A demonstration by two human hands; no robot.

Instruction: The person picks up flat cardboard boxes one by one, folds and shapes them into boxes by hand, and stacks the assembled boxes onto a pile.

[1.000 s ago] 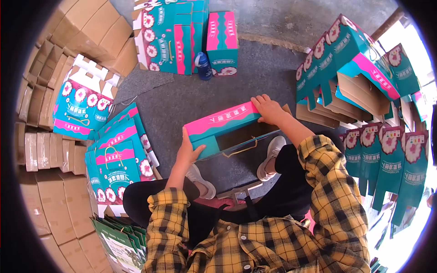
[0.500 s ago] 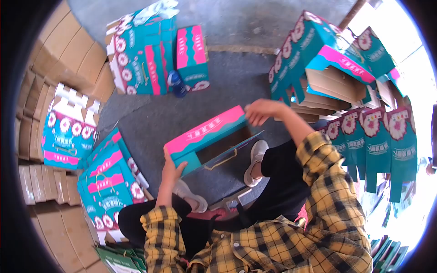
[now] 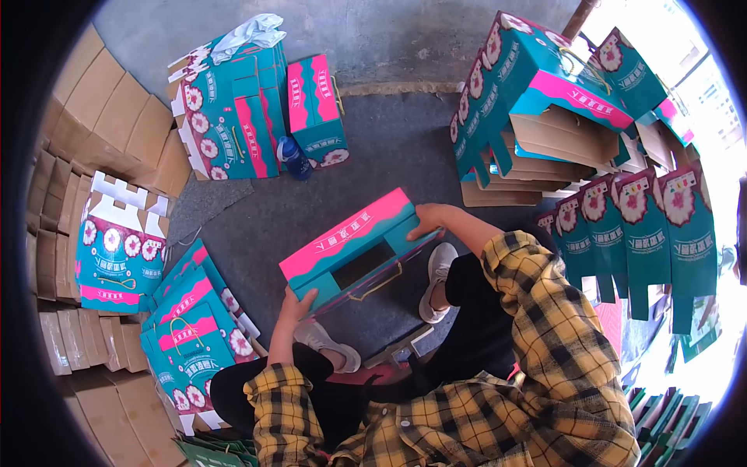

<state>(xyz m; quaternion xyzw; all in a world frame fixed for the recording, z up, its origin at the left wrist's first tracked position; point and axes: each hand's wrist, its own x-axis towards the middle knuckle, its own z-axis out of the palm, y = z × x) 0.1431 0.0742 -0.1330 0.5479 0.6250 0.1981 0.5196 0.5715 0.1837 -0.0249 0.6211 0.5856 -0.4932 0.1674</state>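
Observation:
A teal and pink gift box with white lettering is between my hands, tilted, above the grey floor. Its near side has a dark opening, and a yellow cord handle hangs along a loose-looking flap edge. My left hand grips the left end, thumb on the teal side panel. On the right end, my right hand presses its thumb onto the teal panel, fingers curled round the outer edge and partly hidden. The box's underside is out of sight.
Printed flat boxes lean at left, beside stacked brown cartons. Beyond stand more teal boxes and a blue bottle. At right are a pile of part-folded boxes and hanging printed sheets.
My right hand has come down from above the box's right end and now grips it, and that end's panel looks folded in. My left hand keeps its hold.

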